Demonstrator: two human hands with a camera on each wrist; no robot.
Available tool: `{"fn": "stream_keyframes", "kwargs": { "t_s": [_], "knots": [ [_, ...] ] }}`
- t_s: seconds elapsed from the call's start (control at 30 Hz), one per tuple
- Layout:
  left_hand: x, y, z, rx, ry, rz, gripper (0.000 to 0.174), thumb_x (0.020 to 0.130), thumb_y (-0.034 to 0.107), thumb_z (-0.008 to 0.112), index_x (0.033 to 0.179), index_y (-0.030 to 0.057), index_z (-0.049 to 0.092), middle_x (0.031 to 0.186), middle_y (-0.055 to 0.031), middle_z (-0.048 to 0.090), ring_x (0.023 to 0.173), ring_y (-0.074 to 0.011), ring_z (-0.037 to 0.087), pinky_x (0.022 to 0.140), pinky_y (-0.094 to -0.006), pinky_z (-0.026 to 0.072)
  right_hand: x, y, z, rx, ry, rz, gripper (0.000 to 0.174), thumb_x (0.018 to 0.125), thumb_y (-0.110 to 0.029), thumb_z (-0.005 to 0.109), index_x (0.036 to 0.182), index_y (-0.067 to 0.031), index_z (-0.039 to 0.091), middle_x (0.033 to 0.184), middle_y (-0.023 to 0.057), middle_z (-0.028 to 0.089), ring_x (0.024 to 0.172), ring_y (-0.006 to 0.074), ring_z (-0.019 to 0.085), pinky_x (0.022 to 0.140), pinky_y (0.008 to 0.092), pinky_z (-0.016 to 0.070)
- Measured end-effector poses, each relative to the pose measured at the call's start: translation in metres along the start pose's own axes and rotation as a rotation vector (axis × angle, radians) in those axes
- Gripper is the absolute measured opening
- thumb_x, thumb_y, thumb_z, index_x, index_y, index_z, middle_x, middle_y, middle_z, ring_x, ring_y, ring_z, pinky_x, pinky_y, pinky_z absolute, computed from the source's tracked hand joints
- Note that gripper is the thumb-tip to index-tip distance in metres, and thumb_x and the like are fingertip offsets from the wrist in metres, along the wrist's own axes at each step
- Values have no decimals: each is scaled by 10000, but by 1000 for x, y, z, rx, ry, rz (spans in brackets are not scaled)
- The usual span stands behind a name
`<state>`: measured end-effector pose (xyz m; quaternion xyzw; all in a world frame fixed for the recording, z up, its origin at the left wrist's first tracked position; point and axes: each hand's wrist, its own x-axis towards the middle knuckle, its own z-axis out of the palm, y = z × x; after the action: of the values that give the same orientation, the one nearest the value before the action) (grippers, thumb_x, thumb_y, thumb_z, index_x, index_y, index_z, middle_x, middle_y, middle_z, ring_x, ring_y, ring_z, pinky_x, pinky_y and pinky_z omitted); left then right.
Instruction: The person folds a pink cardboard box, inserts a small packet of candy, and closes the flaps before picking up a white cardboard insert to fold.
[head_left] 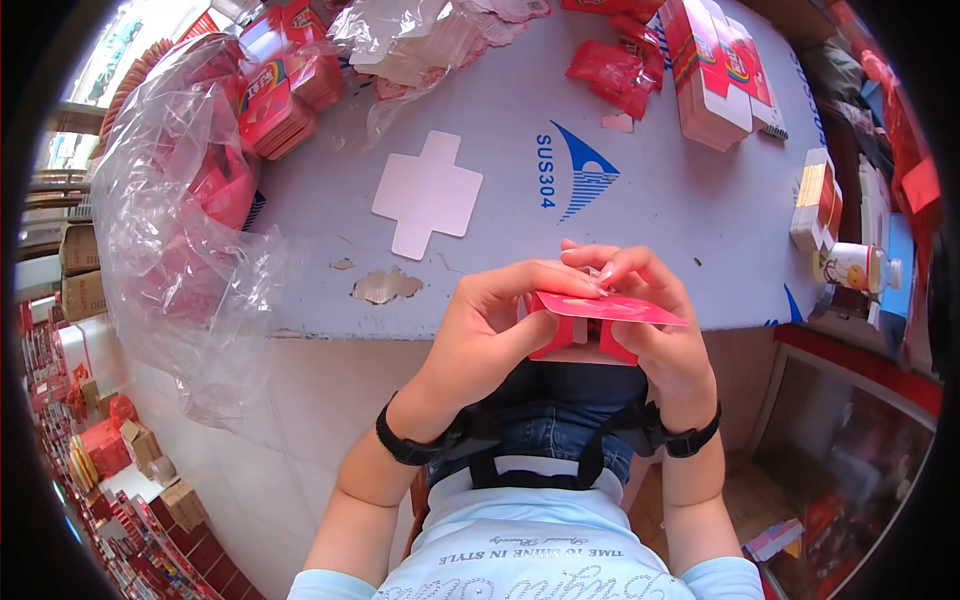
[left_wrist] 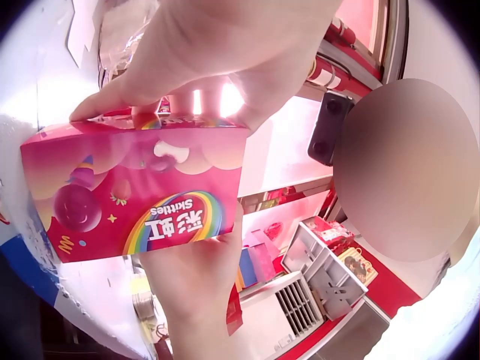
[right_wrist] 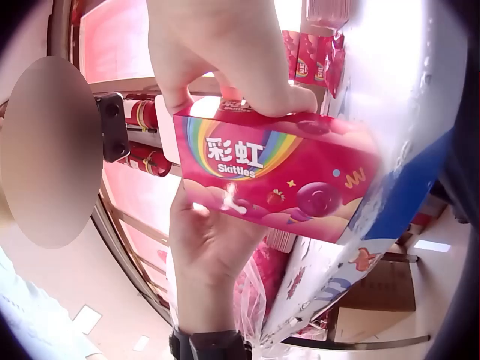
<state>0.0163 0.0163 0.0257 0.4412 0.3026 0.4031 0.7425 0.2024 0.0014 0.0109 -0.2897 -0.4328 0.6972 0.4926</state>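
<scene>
Just beyond the front edge of the table, a pink Skittles carton (head_left: 610, 308) is held between both hands, one flap raised and the end toward the person part open. My left hand (head_left: 497, 315) grips its left end, thumb at the opening and fingers over the top. At the other end my right hand (head_left: 668, 325) holds it, its thumb near the flap. In the left wrist view the carton (left_wrist: 142, 191) shows its printed rainbow side; the right wrist view shows a similar printed face of the carton (right_wrist: 270, 172). A flat white cross-shaped card blank (head_left: 428, 195) lies on the table.
Clear plastic bags (head_left: 180, 230) hang over the table's left edge. Stacked flat cartons (head_left: 275, 105) stand back left, more stacked cartons (head_left: 710, 80) back right. Red packets (head_left: 615, 75) lie between. A small card stack (head_left: 817, 200) and a cup (head_left: 848, 268) sit at the right edge.
</scene>
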Motion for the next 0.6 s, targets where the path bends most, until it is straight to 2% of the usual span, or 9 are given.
{"fn": "stream_keyframes", "kwargs": {
  "t_s": [0.07,0.13,0.23,0.37,0.43,0.5,0.53,0.57,0.6],
  "knots": [
    [1,-2,1,-56,21,-8,165,816,84,617,961,14,649,1004,-102,644,1029,-194,563,940,-331,400,0,3,-2,24,1,-37,295,804,-197,672,1055,-85,566,1231,161,523,1272,303,383,1039,449,294],
    [3,-5,1,-89,-35,104,233,814,-73,523,993,8,648,1026,-92,626,993,-176,568,912,-303,421,-1,6,-3,47,0,-72,235,806,-166,666,1014,-88,590,1222,161,529,1265,315,390,1038,460,294],
    [6,-12,-4,-105,-89,178,240,784,-81,539,971,10,660,1028,-104,624,1013,-194,566,917,-307,420,-1,7,-3,84,-10,-116,126,806,-84,641,932,-92,639,1198,167,542,1241,342,409,1034,475,297],
    [5,-10,-12,-176,-139,134,259,766,-85,529,959,15,670,1046,-114,615,1028,-200,556,924,-309,413,-2,10,-3,140,11,-159,102,779,-35,637,848,-89,688,1175,179,551,1219,354,425,1040,479,282],
    [4,-6,-13,-234,-140,29,126,828,73,559,858,36,676,1032,-134,612,1177,-291,449,1008,-399,323,-1,12,-3,143,-2,-204,100,773,-34,636,828,-88,699,1167,184,553,1216,356,426,1043,481,275],
    [4,-9,-16,-222,-161,28,127,826,66,541,826,41,665,1036,-133,605,1178,-292,445,1008,-401,321,-1,13,-5,64,-33,-234,132,761,-3,611,797,-85,708,1161,194,550,1212,355,425,1052,485,255],
    [4,-10,-17,-210,-181,28,135,825,59,523,795,46,654,1040,-132,598,1179,-292,441,1009,-402,318,-1,13,-5,-36,-51,-253,112,779,-115,602,792,-84,708,1165,210,538,1205,358,423,1055,493,240],
    [4,-10,-16,-210,-182,28,135,825,59,523,795,46,654,1040,-132,598,1179,-292,441,1009,-402,318,-1,11,-4,-36,-51,-253,112,779,-115,602,792,-84,708,1165,210,538,1205,358,423,1055,493,240],
    [4,-10,-15,-239,-180,50,126,824,69,520,785,50,638,1043,-129,593,1173,-291,444,1009,-401,315,-1,8,-2,-60,-41,-243,160,780,-202,601,787,-81,706,1173,215,529,1208,359,418,1054,495,235]
  ]
}}
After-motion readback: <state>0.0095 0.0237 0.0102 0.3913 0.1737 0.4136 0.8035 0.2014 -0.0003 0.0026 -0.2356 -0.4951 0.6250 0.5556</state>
